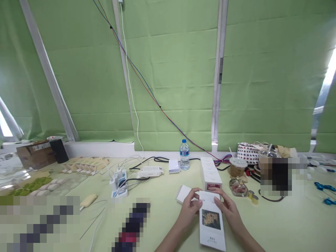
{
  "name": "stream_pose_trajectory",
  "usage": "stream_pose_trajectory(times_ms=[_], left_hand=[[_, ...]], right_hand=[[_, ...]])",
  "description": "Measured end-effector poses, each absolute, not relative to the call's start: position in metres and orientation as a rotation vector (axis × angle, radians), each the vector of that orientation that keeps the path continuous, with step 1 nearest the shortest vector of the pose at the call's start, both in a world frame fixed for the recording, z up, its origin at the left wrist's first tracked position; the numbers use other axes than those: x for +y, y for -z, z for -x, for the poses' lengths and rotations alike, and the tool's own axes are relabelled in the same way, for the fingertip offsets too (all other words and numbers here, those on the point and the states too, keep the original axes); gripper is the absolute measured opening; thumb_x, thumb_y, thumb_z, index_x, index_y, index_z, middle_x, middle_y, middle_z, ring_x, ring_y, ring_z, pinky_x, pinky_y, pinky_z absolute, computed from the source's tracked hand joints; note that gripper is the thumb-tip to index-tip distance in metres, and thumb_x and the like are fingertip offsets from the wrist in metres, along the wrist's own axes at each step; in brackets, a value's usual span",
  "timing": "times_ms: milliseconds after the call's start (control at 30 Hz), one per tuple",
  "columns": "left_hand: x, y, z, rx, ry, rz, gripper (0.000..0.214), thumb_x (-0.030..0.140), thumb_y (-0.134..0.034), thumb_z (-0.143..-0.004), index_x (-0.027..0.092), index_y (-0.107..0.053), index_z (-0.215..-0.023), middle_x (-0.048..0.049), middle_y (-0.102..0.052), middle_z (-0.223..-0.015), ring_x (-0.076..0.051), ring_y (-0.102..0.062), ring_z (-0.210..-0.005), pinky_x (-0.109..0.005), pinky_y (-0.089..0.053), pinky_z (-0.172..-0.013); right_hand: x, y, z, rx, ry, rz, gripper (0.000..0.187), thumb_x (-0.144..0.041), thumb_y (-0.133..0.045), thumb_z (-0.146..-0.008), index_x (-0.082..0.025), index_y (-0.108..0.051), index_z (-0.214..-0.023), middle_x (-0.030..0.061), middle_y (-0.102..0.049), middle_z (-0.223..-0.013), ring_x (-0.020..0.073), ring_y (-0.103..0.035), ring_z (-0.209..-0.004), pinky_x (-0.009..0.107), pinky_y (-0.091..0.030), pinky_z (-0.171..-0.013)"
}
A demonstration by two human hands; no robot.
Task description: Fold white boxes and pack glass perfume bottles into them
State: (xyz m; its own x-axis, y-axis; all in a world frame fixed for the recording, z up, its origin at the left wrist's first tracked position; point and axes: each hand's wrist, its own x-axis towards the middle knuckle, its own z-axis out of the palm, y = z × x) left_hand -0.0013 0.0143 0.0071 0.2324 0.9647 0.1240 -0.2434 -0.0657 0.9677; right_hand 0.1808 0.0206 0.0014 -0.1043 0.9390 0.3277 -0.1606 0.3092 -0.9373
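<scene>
Between my two hands is a long white printed card (212,236) with a dark picture of yellowish flowers; whether it is a flattened box I cannot tell. My left hand (189,209) pinches its upper left edge, thumb on the front. On the upper right edge, my right hand (229,210) grips it the same way, fingers behind. Just beyond my fingertips stands a row of white boxes (210,171), the nearest with a reddish picture on its end. A small white box (183,193) lies beside my left hand, partly hidden by it.
A water bottle (184,155) stands at the back near another white box (174,166). Left are a power strip (120,183) and cables. Rightward lie a lidded cup (237,166), a clear packet (238,187), gold tape rolls (253,197) and blue scissors (325,187).
</scene>
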Motion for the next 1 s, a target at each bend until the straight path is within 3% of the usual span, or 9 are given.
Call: stream_pose_trajectory(times_ms=[167,300,400,467,533,733,900,1000], left_hand=[[0.016,-0.009,0.001,0.826,-1.233,-1.197,0.05,0.051,-0.074,-0.069,0.026,-0.061,-0.111,0.0002,-0.051,-0.091,-0.015,-0.06,-0.074,-0.021,-0.044,-0.057],[0.016,-0.011,0.005,0.869,-1.278,-1.291,0.043,0.048,-0.062,-0.08,0.025,-0.058,-0.116,-0.0033,-0.056,-0.093,-0.016,-0.058,-0.075,-0.025,-0.048,-0.061],[0.011,-0.013,0.005,0.904,-1.261,-1.594,0.045,0.03,-0.064,-0.08,0.027,-0.054,-0.124,-0.0079,-0.055,-0.116,-0.022,-0.057,-0.097,-0.037,-0.049,-0.084],[0.006,-0.016,0.003,0.859,-1.232,-1.828,0.06,0.022,-0.068,-0.075,0.027,-0.05,-0.131,-0.0099,-0.051,-0.129,-0.028,-0.05,-0.114,-0.044,-0.04,-0.101],[0.0,-0.018,-0.001,0.79,-1.242,-1.951,0.07,0.02,-0.072,-0.072,0.025,-0.045,-0.136,-0.0117,-0.048,-0.133,-0.031,-0.044,-0.123,-0.047,-0.033,-0.107],[-0.003,-0.009,-0.004,0.701,-1.405,-1.992,0.084,0.022,-0.077,-0.064,0.022,-0.038,-0.139,-0.0145,-0.039,-0.142,-0.039,-0.029,-0.135,-0.051,-0.025,-0.111],[0.009,0.003,0.001,0.771,-1.524,-1.563,0.074,0.041,-0.072,-0.07,0.028,-0.038,-0.135,-0.0108,-0.042,-0.14,-0.035,-0.035,-0.133,-0.046,-0.032,-0.108],[0.011,-0.001,0.002,0.854,-1.522,-1.342,0.069,0.044,-0.076,-0.063,0.028,-0.049,-0.124,-0.0077,-0.052,-0.129,-0.033,-0.045,-0.124,-0.042,-0.038,-0.103]], right_hand=[[0.021,0.0,-0.178,-1.279,-1.161,0.807,0.034,-0.048,-0.063,-0.081,-0.023,-0.065,-0.104,0.0081,-0.066,-0.117,0.0284,-0.063,-0.1,0.034,-0.053,-0.079],[0.022,0.002,-0.178,-1.042,-1.225,0.754,0.036,-0.047,-0.065,-0.079,-0.025,-0.06,-0.108,0.006,-0.069,-0.11,0.0255,-0.066,-0.089,0.032,-0.055,-0.07],[0.025,0.003,-0.18,-0.87,-1.272,0.727,0.041,-0.047,-0.065,-0.079,-0.028,-0.053,-0.114,0.0029,-0.071,-0.098,0.0243,-0.069,-0.083,0.032,-0.056,-0.066],[0.025,0.003,-0.181,-0.818,-1.303,0.717,0.045,-0.049,-0.063,-0.08,-0.03,-0.047,-0.118,0.0017,-0.071,-0.095,0.0255,-0.07,-0.083,0.035,-0.057,-0.067],[0.025,0.002,-0.179,-0.803,-1.321,0.693,0.048,-0.049,-0.062,-0.081,-0.031,-0.043,-0.12,0.0022,-0.071,-0.1,0.0267,-0.069,-0.089,0.038,-0.057,-0.072],[0.02,0.005,-0.165,-0.873,-1.421,0.663,0.051,-0.05,-0.068,-0.077,-0.029,-0.051,-0.12,0.0067,-0.066,-0.119,0.0274,-0.064,-0.105,0.039,-0.053,-0.085],[0.02,0.015,-0.16,-1.026,-1.637,0.632,0.068,-0.051,-0.076,-0.068,-0.024,-0.053,-0.126,0.0116,-0.064,-0.125,0.0312,-0.062,-0.109,0.042,-0.052,-0.082],[0.021,0.017,-0.161,-1.075,-1.666,0.581,0.066,-0.048,-0.08,-0.065,-0.021,-0.058,-0.121,0.0122,-0.067,-0.119,0.0312,-0.061,-0.111,0.044,-0.047,-0.091]])
